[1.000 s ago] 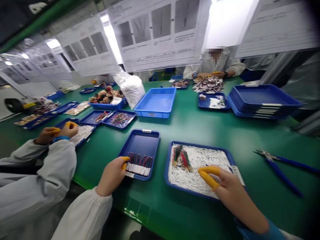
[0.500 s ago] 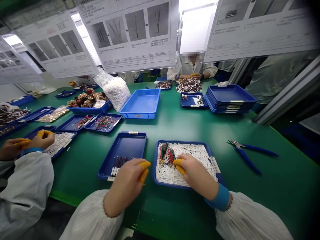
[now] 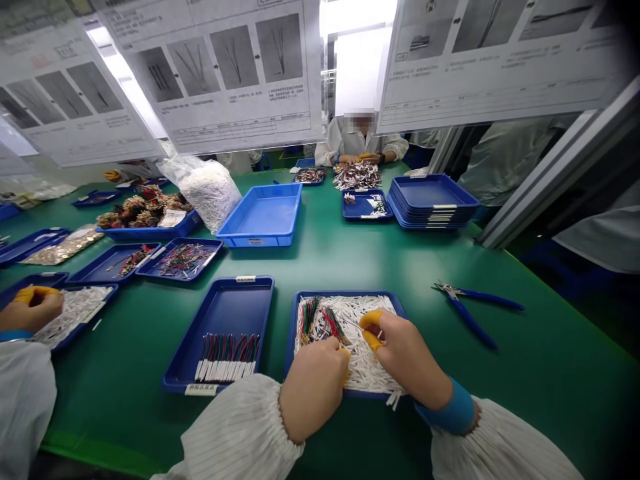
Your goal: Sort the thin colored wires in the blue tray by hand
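My right hand (image 3: 407,357), with yellow finger covers on thumb and forefinger, pinches a thin wire (image 3: 353,323) above the right tray (image 3: 349,293). Under it lie many short white tubes (image 3: 367,370) and, towards the left, bundles of red, green and black wires (image 3: 330,323). My left hand (image 3: 315,380) is closed over the tray's near left corner; its fingertips are mostly hidden, so what they hold cannot be made out. Left of it, a blue tray (image 3: 240,303) holds a row of wires with white sleeved ends (image 3: 225,370).
Blue-handled pliers (image 3: 475,313) lie to the right. Farther back stand a lighter blue bin (image 3: 260,213), stacked trays (image 3: 435,193) and a bag of white pieces (image 3: 205,193). A co-worker's hand (image 3: 33,310) is at far left. Printed sheets (image 3: 225,80) hang above.
My left hand has moved right, from beside the left tray to the right tray's near edge, uncovering the row of wires. My right hand has drawn slightly away from the bundles. The view has shifted.
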A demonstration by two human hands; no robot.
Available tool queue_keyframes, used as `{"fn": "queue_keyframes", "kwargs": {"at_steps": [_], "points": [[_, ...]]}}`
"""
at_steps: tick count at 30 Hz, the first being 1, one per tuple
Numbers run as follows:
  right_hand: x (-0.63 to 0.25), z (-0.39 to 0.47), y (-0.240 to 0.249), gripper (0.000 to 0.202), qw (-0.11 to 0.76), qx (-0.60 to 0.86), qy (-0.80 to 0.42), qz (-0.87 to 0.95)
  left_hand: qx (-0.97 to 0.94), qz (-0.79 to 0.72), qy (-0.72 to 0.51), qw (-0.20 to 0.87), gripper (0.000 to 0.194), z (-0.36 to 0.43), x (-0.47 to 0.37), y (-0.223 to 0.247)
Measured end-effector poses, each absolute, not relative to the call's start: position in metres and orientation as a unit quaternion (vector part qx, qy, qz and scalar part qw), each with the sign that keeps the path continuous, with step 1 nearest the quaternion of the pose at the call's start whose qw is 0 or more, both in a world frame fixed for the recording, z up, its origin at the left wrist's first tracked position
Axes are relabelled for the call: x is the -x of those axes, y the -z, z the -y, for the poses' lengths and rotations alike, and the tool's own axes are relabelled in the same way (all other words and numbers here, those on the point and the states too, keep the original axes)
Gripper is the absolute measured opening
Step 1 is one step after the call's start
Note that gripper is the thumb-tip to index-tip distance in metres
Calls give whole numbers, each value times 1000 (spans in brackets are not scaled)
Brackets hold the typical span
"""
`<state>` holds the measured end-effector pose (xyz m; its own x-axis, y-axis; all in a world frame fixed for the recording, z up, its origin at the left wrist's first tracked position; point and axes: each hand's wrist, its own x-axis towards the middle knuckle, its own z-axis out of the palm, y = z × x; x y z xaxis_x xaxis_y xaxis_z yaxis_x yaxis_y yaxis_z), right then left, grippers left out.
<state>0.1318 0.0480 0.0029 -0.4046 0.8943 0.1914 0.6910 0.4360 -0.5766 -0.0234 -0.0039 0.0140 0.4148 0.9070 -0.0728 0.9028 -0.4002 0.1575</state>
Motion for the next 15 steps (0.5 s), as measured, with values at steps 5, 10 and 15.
{"fn": "queue_keyframes", "kwargs": {"at_steps": [5, 10, 15], "points": [[-137, -52, 0, 23, 274, 516, -230, 779, -818, -557, -74, 125, 16, 5, 26, -11], [-137, -54, 2, 27, 283, 495, -230, 789, -803, -553, -163, 150, 16, 5, 30, -9], [-143, -57, 0, 23, 318, 482, -204, 791, -815, -475, -290, 159, 20, 11, 27, -7]]}}
